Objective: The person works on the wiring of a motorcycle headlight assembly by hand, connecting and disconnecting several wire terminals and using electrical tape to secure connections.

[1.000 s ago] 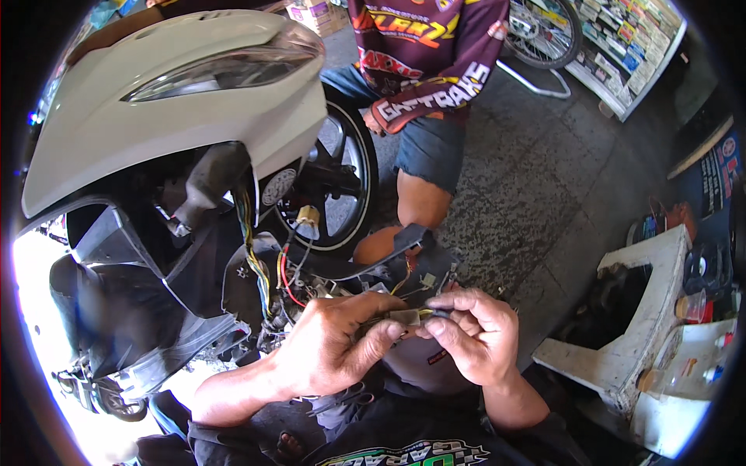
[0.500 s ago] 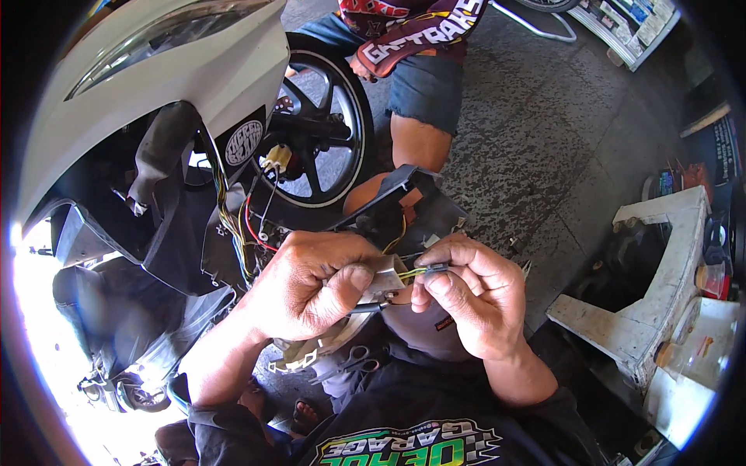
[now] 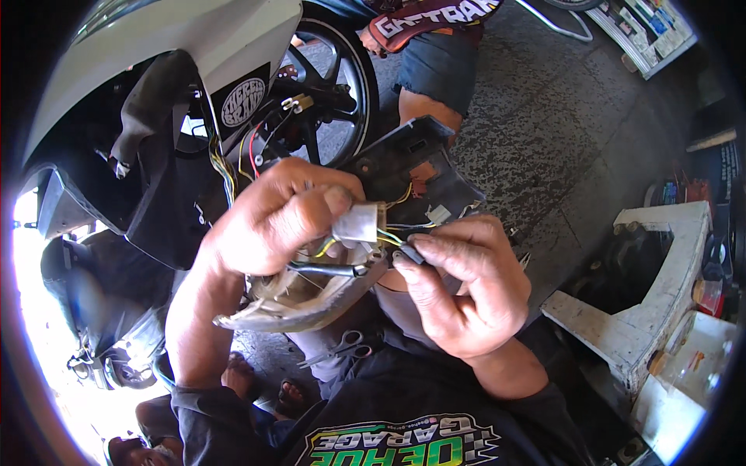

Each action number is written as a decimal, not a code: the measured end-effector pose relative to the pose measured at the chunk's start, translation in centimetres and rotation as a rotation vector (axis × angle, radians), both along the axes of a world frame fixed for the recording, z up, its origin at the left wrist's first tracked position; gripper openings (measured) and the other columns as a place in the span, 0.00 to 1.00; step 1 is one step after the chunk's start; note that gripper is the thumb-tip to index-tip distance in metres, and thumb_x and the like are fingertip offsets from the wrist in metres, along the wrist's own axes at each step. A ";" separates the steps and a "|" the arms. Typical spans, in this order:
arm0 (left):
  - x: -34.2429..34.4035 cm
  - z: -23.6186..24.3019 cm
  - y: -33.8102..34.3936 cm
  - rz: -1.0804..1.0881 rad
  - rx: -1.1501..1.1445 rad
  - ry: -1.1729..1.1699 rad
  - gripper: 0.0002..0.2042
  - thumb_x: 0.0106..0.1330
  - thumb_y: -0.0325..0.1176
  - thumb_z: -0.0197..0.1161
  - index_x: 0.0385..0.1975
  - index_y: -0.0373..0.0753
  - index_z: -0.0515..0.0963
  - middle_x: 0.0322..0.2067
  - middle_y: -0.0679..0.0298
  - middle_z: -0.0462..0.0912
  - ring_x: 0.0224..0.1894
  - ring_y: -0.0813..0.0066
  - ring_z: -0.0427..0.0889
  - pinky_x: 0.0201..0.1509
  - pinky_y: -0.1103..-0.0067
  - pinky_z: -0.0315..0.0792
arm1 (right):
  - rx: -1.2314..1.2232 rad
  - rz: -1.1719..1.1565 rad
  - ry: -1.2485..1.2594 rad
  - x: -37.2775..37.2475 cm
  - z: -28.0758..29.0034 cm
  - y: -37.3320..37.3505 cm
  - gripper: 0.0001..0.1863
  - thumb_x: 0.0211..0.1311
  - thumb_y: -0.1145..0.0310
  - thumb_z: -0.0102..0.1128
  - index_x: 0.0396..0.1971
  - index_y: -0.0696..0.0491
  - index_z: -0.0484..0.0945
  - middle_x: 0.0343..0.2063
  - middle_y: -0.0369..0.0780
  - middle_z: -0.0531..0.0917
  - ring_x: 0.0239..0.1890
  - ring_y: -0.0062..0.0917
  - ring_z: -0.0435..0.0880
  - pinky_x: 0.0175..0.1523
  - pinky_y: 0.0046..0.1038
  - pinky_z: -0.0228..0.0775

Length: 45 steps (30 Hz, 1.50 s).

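My left hand [image 3: 284, 221] is closed, with thumb and fingers pinching a silver-grey box-shaped wire connector [image 3: 357, 224]. Green and yellow wires [image 3: 389, 238] run from the connector's right side to a small dark plug [image 3: 412, 253]. My right hand [image 3: 470, 279] grips that plug between thumb and fingertips. Below my left hand is a curved, yellowish translucent plastic shell [image 3: 303, 307], with a black sleeved cable [image 3: 326, 269] above it. Just beyond my hands lies a black plastic panel [image 3: 412, 159] with wires and a pale connector [image 3: 438, 214].
Scissors [image 3: 342, 349] lie across my lap. A white motorcycle body [image 3: 233, 46] with hanging wires [image 3: 224, 167] stands at the left, its wheel [image 3: 350, 85] behind. Another person's bare leg [image 3: 427, 109] is beyond the panel. A worn white stand [image 3: 645, 303] occupies the right side.
Both hands have moved slightly apart, and the connector has shifted left and up. The plug now tilts downward, and more of the translucent shell shows beneath my left hand.
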<state>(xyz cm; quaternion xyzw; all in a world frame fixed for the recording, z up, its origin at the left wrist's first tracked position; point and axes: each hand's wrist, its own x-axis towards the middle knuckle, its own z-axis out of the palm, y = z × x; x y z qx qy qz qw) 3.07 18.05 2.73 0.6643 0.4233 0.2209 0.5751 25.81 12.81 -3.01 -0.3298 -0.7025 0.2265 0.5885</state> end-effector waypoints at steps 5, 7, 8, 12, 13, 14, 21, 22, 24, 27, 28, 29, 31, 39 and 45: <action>-1.0 0.2 1.2 0.005 -0.040 -0.013 0.25 0.67 0.51 0.55 0.29 0.29 0.83 0.19 0.64 0.80 0.23 0.78 0.75 0.28 0.79 0.67 | 0.127 0.002 -0.007 -1.5 0.1 0.3 0.17 0.53 0.80 0.77 0.43 0.59 0.84 0.34 0.41 0.83 0.33 0.28 0.81 0.36 0.29 0.73; -1.2 -0.1 1.3 0.022 -0.066 -0.040 0.26 0.65 0.51 0.56 0.30 0.28 0.84 0.20 0.63 0.80 0.23 0.77 0.75 0.29 0.79 0.67 | 0.150 -0.004 0.004 -2.1 0.0 0.3 0.18 0.51 0.81 0.77 0.43 0.58 0.84 0.33 0.39 0.82 0.33 0.28 0.81 0.36 0.29 0.72; -1.4 -0.1 1.3 0.035 -0.075 -0.050 0.26 0.65 0.51 0.56 0.30 0.28 0.84 0.20 0.63 0.80 0.24 0.77 0.75 0.29 0.78 0.67 | 0.155 0.006 0.013 -2.3 -0.1 0.3 0.19 0.49 0.81 0.78 0.44 0.58 0.84 0.34 0.39 0.82 0.32 0.27 0.81 0.36 0.29 0.71; -2.3 -0.9 2.2 -0.013 -0.164 -0.144 0.26 0.64 0.50 0.58 0.31 0.25 0.83 0.21 0.60 0.82 0.25 0.74 0.75 0.31 0.77 0.67 | 0.112 0.032 0.029 -2.6 0.2 0.3 0.19 0.44 0.81 0.79 0.40 0.58 0.86 0.33 0.39 0.84 0.32 0.27 0.82 0.39 0.30 0.70; -2.6 -1.2 2.3 -0.041 -0.188 -0.193 0.26 0.64 0.50 0.58 0.31 0.25 0.83 0.22 0.59 0.82 0.25 0.73 0.76 0.32 0.77 0.68 | 0.102 0.042 0.039 -2.6 0.2 0.3 0.20 0.44 0.81 0.79 0.41 0.58 0.86 0.34 0.38 0.84 0.33 0.27 0.82 0.39 0.30 0.70; -2.7 -1.1 2.2 -0.007 -0.192 -0.197 0.25 0.62 0.49 0.59 0.31 0.25 0.83 0.23 0.58 0.83 0.27 0.71 0.77 0.34 0.76 0.69 | 0.087 0.061 0.028 -2.6 0.5 0.3 0.20 0.44 0.81 0.79 0.41 0.57 0.86 0.35 0.38 0.84 0.33 0.27 0.82 0.39 0.30 0.71; -3.0 -0.4 2.5 0.003 -0.277 -0.214 0.28 0.60 0.52 0.59 0.28 0.24 0.82 0.24 0.53 0.83 0.28 0.65 0.80 0.36 0.74 0.71 | 0.062 0.078 0.058 -3.6 1.4 0.7 0.20 0.43 0.73 0.75 0.42 0.56 0.88 0.34 0.39 0.86 0.33 0.27 0.85 0.36 0.29 0.68; -3.0 -0.4 2.7 -0.018 -0.277 -0.202 0.28 0.60 0.52 0.59 0.27 0.24 0.82 0.24 0.53 0.83 0.28 0.65 0.80 0.36 0.74 0.71 | 0.048 0.078 0.057 -3.6 1.5 0.8 0.21 0.42 0.73 0.76 0.42 0.56 0.88 0.34 0.39 0.86 0.33 0.27 0.85 0.36 0.29 0.68; -2.8 -0.4 2.7 -0.004 -0.275 -0.196 0.28 0.60 0.52 0.59 0.26 0.24 0.81 0.23 0.52 0.82 0.27 0.64 0.80 0.35 0.73 0.71 | 0.021 0.085 0.059 -3.5 1.6 0.8 0.21 0.42 0.73 0.76 0.42 0.56 0.88 0.34 0.38 0.87 0.34 0.27 0.85 0.37 0.29 0.69; -3.0 -0.8 2.6 -0.002 -0.214 -0.205 0.28 0.61 0.52 0.58 0.26 0.24 0.81 0.23 0.52 0.82 0.27 0.63 0.80 0.35 0.73 0.72 | 0.015 0.096 0.032 -3.4 1.8 0.9 0.21 0.42 0.74 0.77 0.41 0.56 0.88 0.35 0.38 0.87 0.34 0.28 0.86 0.37 0.29 0.69; -3.2 -0.6 2.8 -0.042 -0.246 -0.201 0.28 0.62 0.52 0.57 0.27 0.24 0.80 0.24 0.51 0.82 0.27 0.62 0.80 0.35 0.72 0.72 | 0.010 0.106 0.037 -3.5 1.9 0.8 0.20 0.43 0.75 0.77 0.41 0.56 0.88 0.35 0.39 0.87 0.34 0.28 0.86 0.37 0.29 0.71; -3.2 -0.6 2.8 -0.060 -0.240 -0.209 0.27 0.63 0.52 0.57 0.28 0.25 0.80 0.24 0.51 0.82 0.27 0.62 0.80 0.35 0.72 0.71 | 0.015 0.102 0.044 -3.3 1.8 0.9 0.19 0.44 0.75 0.77 0.41 0.56 0.88 0.36 0.39 0.87 0.34 0.28 0.86 0.38 0.30 0.72; -3.2 -0.6 2.7 -0.084 -0.219 -0.211 0.26 0.64 0.51 0.56 0.30 0.25 0.80 0.23 0.51 0.82 0.27 0.62 0.80 0.35 0.72 0.71 | 0.034 0.106 0.072 -3.2 1.3 1.1 0.18 0.46 0.76 0.77 0.41 0.56 0.88 0.36 0.39 0.87 0.34 0.28 0.86 0.38 0.30 0.74; -0.9 0.5 0.5 -0.095 0.261 -0.139 0.23 0.68 0.38 0.67 0.58 0.30 0.76 0.45 0.47 0.86 0.49 0.58 0.88 0.52 0.68 0.81 | -0.088 -0.075 -0.064 -2.3 2.5 2.6 0.14 0.52 0.79 0.76 0.38 0.57 0.82 0.30 0.41 0.85 0.28 0.30 0.84 0.32 0.29 0.76; -0.8 -0.6 -0.2 -0.120 0.260 -0.215 0.14 0.76 0.35 0.62 0.51 0.31 0.78 0.48 0.48 0.85 0.47 0.56 0.89 0.49 0.69 0.81 | 0.019 0.027 -0.093 -2.3 2.9 3.1 0.14 0.53 0.81 0.74 0.39 0.60 0.82 0.31 0.42 0.84 0.28 0.30 0.85 0.32 0.29 0.78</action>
